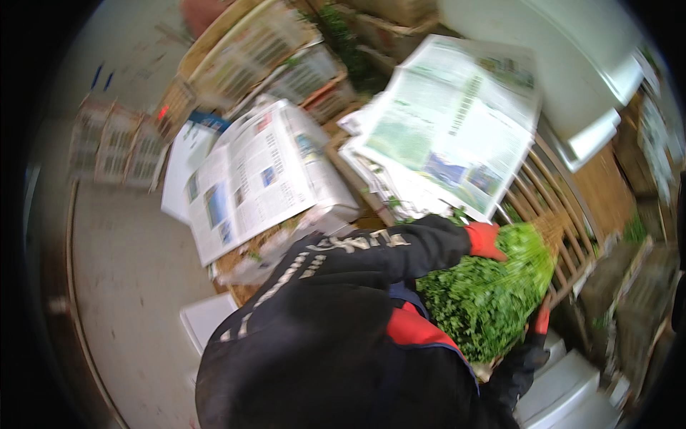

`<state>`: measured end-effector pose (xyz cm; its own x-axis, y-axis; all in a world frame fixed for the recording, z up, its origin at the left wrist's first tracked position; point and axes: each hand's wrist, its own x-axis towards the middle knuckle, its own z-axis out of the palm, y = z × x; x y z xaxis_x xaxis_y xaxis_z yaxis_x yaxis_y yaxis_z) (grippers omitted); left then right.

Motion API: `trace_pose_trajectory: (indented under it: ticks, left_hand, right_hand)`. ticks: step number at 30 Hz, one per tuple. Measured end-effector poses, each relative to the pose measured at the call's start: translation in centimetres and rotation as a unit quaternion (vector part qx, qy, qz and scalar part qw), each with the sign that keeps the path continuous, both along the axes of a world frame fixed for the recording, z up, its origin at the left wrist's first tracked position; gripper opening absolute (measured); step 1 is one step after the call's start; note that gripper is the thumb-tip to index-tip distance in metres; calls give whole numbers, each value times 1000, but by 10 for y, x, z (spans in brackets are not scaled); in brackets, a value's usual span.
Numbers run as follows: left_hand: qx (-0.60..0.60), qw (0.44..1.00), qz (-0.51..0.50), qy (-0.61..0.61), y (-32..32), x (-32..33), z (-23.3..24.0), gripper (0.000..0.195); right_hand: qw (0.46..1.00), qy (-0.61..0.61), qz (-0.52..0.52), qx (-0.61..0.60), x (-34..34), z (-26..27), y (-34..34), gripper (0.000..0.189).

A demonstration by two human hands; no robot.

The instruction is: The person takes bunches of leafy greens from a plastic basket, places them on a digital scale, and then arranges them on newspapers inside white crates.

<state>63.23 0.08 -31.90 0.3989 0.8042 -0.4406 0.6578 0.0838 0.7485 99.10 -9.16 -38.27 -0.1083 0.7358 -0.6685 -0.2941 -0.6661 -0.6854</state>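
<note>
A large bundle of leafy herbs, which looks like coriander, lies before me with its pale stems and brown roots pointing to the upper right. My left hand, in a red glove, grips the stem side of it from the left. On the opposite side, my right hand, also gloved in red, holds the bundle's edge; its fingers are mostly hidden. Under the roots is a slatted brown rack. An open newspaper sheet lies on stacked paper just beyond my left hand.
Another newspaper covers a box to the left. Stacked plastic crates stand behind it, with more crates at far left. White foam boxes sit at lower right, beside worn brown boxes. The picture is blurred.
</note>
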Motion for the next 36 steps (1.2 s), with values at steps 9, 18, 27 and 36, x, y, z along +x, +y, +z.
trace_pose_trajectory:
  ticks: [9, 18, 27, 36]
  left_hand:
    - [-87, 988, 32, -127, -7, 27, -44, 100]
    - [65, 970, 90, -216, -65, 2, 40, 104]
    - [211, 907, 271, -244, -158, -254, 177, 89]
    - [327, 757, 508, -250, -355, -513, 223, 64]
  right_hand:
    - [888, -356, 229, 182, 35, -104, 5, 54]
    - [914, -321, 213, 131, -45, -40, -1, 53]
    - [900, -186, 356, 171, -281, 43, 45, 52]
    - [771, 177, 592, 152, -702, 89, 73, 52]
